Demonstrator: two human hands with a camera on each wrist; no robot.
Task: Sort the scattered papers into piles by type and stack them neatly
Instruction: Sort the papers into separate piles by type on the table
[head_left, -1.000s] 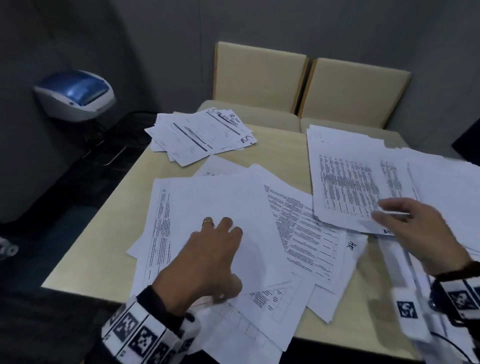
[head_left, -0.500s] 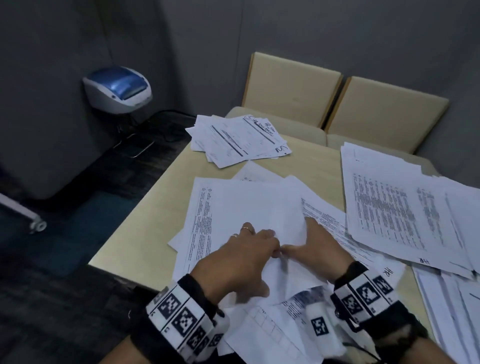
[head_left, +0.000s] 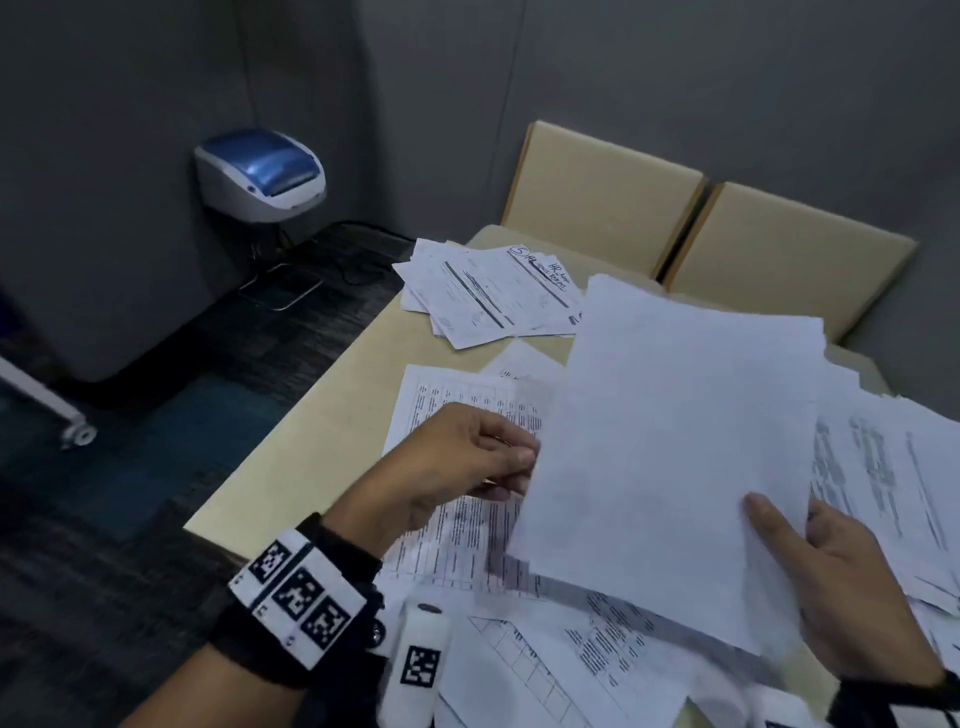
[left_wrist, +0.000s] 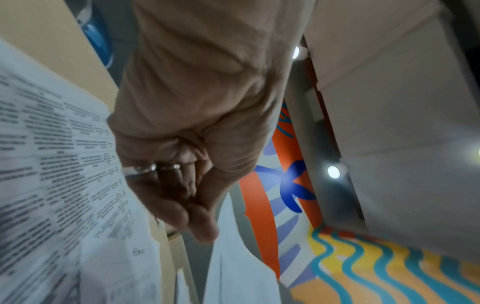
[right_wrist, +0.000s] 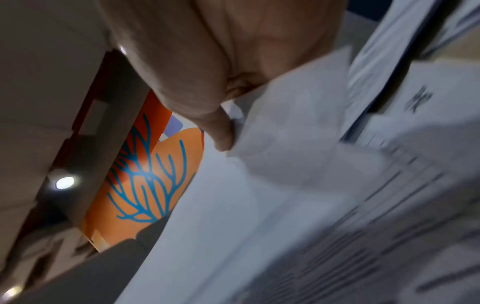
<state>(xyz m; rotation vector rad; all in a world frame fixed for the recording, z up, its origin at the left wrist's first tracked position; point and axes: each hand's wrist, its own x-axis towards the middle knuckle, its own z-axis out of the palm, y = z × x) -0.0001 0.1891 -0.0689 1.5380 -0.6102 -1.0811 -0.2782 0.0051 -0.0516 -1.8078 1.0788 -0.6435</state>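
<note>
Lifting sheaf (head_left: 670, 457), right hand (head_left: 852, 587)

lifted sheaf of sheets (head_left: 675, 457): above table (head_left: 332, 410), between left hand (head_left: 441, 467) and right hand (head_left: 841, 587) | printed sheet (head_left: 462, 499): flat on table, under left hand | far pile of forms (head_left: 488, 296): behind it | two chairs (head_left: 701, 228): behind table | dispenser (head_left: 260, 174): on wall, left

The top sheet of the far pile (head_left: 491, 293) bore handwritten "HR" and a circled "5"; other print was unreadable.
</note>
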